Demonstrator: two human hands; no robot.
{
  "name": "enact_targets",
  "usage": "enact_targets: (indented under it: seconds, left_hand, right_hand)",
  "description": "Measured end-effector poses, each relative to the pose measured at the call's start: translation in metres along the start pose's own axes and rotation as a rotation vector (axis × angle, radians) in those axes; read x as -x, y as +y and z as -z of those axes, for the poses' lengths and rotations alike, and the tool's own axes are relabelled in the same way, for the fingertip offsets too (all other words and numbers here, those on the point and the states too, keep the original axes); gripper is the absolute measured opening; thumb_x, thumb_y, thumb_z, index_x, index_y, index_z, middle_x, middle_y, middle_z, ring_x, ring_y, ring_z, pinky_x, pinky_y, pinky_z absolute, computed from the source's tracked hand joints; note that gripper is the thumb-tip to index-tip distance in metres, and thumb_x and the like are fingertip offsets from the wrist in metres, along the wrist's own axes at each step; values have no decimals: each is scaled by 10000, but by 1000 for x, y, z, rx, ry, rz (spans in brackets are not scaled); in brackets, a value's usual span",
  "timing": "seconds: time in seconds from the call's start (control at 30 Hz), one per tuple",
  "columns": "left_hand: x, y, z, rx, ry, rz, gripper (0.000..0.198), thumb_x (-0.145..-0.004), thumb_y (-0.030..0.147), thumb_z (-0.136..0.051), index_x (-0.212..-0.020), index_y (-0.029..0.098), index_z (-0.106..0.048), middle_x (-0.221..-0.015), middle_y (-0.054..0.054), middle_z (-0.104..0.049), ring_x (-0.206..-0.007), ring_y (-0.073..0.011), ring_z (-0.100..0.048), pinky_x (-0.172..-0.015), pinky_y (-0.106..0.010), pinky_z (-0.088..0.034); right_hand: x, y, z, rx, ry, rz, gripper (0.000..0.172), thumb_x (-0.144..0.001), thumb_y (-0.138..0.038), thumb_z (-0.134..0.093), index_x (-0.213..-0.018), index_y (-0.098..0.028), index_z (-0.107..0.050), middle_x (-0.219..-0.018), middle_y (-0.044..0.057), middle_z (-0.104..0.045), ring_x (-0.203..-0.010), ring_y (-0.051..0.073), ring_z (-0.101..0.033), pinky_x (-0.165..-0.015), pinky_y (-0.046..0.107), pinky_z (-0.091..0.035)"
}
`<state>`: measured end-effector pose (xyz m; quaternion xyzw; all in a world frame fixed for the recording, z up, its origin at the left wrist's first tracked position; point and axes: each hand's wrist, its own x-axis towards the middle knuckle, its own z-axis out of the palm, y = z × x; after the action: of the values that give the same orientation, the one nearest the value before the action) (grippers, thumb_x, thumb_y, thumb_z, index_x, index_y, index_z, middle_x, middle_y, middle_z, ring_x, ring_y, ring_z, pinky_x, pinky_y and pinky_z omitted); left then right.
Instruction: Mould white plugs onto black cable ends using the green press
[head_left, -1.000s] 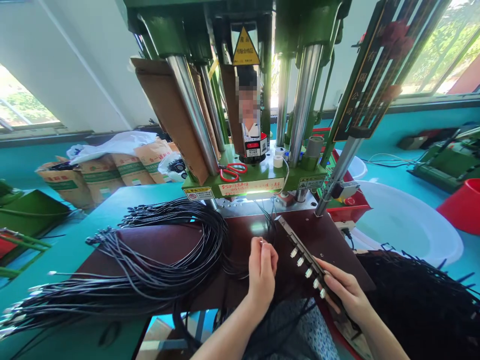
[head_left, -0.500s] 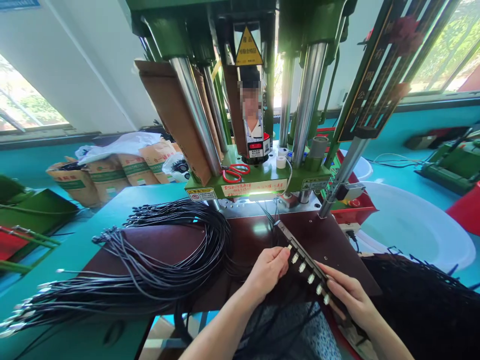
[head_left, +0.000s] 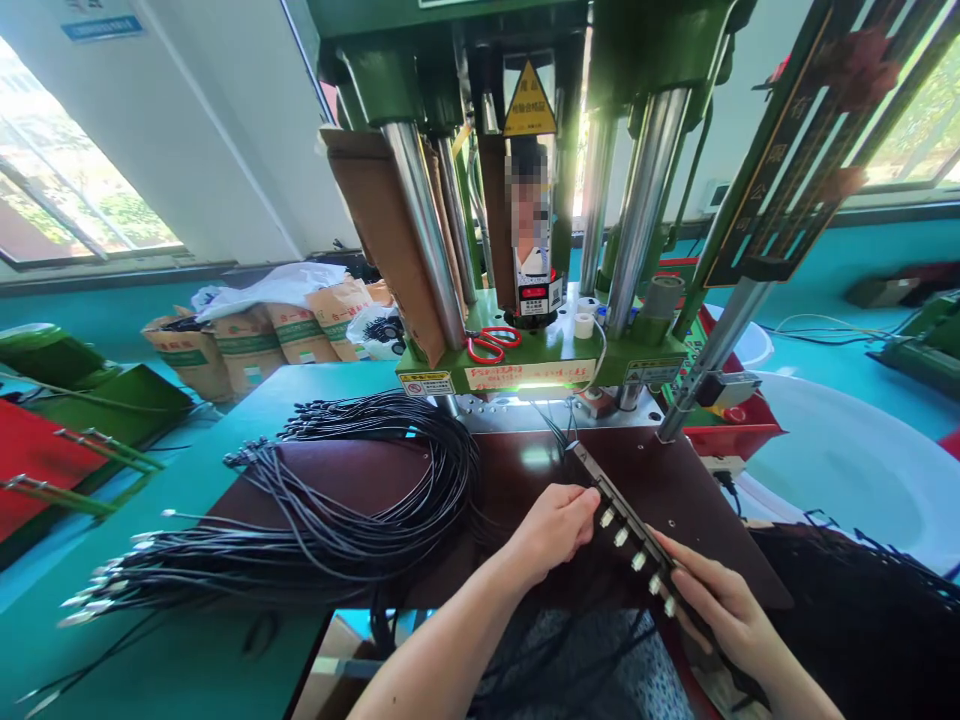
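Note:
A long metal mould bar (head_left: pixel 622 515), marked with a letter A, slants across the dark board in front of me. Several silvery cable connectors (head_left: pixel 637 561) stick out along its near side. Around the bar's lower end, my right hand (head_left: pixel 716 600) is closed, thumb on top. My left hand (head_left: pixel 555 525) pinches at the connector nearest the bar's upper end; the fingertips hide most of it. Thin black cables hang below the bar over my lap. Left of my hands lies a large looped bundle of black cables (head_left: pixel 375 490) with metal ends.
A green press (head_left: pixel 442 370) with steel columns stands just beyond the bar. Red-handled scissors (head_left: pixel 493 345) rest on its ledge. A round white tub (head_left: pixel 840 440) and a black cable heap (head_left: pixel 847 630) are on the right. Paper sacks (head_left: pixel 247 350) stand behind left. A person is visible behind the press.
My view has turned slightly left, so the scene sits further right. The left fingers now cover the connector tip that showed before. The right hand keeps its hold on the bar.

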<state>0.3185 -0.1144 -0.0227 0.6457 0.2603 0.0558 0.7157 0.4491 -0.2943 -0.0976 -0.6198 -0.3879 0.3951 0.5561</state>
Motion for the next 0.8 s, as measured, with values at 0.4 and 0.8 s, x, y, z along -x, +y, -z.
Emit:
enact_targets:
  seconds: [0.4,0.8]
  left_hand:
    - [-23,23,28,-706,217,-286,218,-763,367,-456,-700,186,-561,-609,-1,-544,-567,-138,-450,-546,-250,-284]
    - [-77,3,77,131,255,86,202,-758,337,-554,-742,155,-468,-592,27,-505,-464,-72,-483,-472,-197,-391]
  right_hand:
    - [4,-26,10,98,166,-245,631,-733,-517,-574,-1262,-213,-416,-594,-4,-533,-334,80,-341,-317,216,-239]
    - [-38,-34,22,1215,25,-3,371,-851,-302,-357,-1112,-86,-506,-600,85,-627,-583,268,-625,-484,298,-368]
